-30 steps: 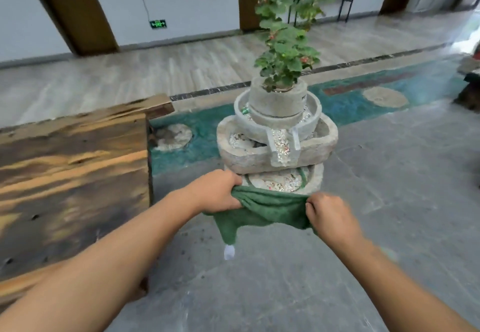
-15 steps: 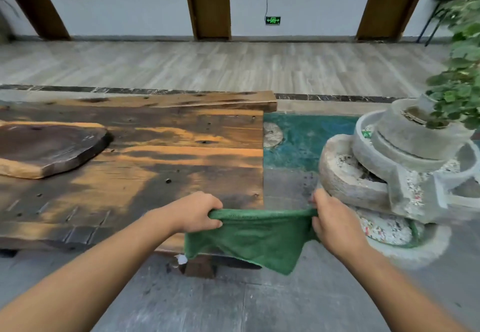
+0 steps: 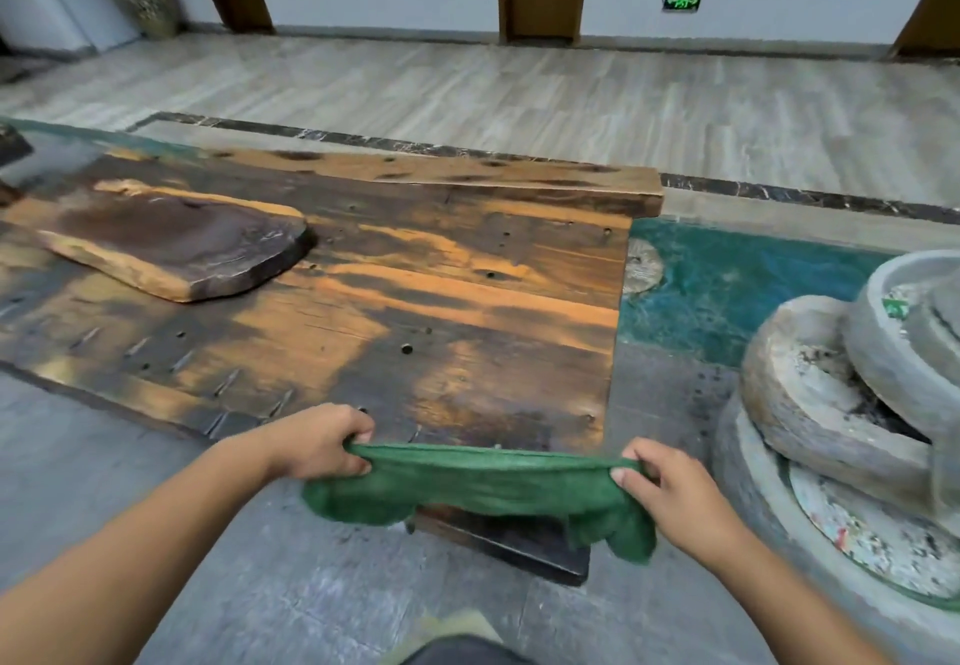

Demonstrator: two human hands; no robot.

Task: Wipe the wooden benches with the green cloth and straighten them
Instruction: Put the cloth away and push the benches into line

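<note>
Big scorched wooden bench [image 3: 415, 300] on grey floor.
Left hand [image 3: 317, 443] and right hand [image 3: 670, 493] pinched green cloth [image 3: 483, 487] stretched between them.

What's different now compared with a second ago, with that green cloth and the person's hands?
The view swung left from the stacked grey stone planter to the long dark wooden bench, now straight ahead. The hands drew apart, spreading the green cloth from a bunch into a wide band. Unchanged: left hand and right hand each still grip one end.
</note>
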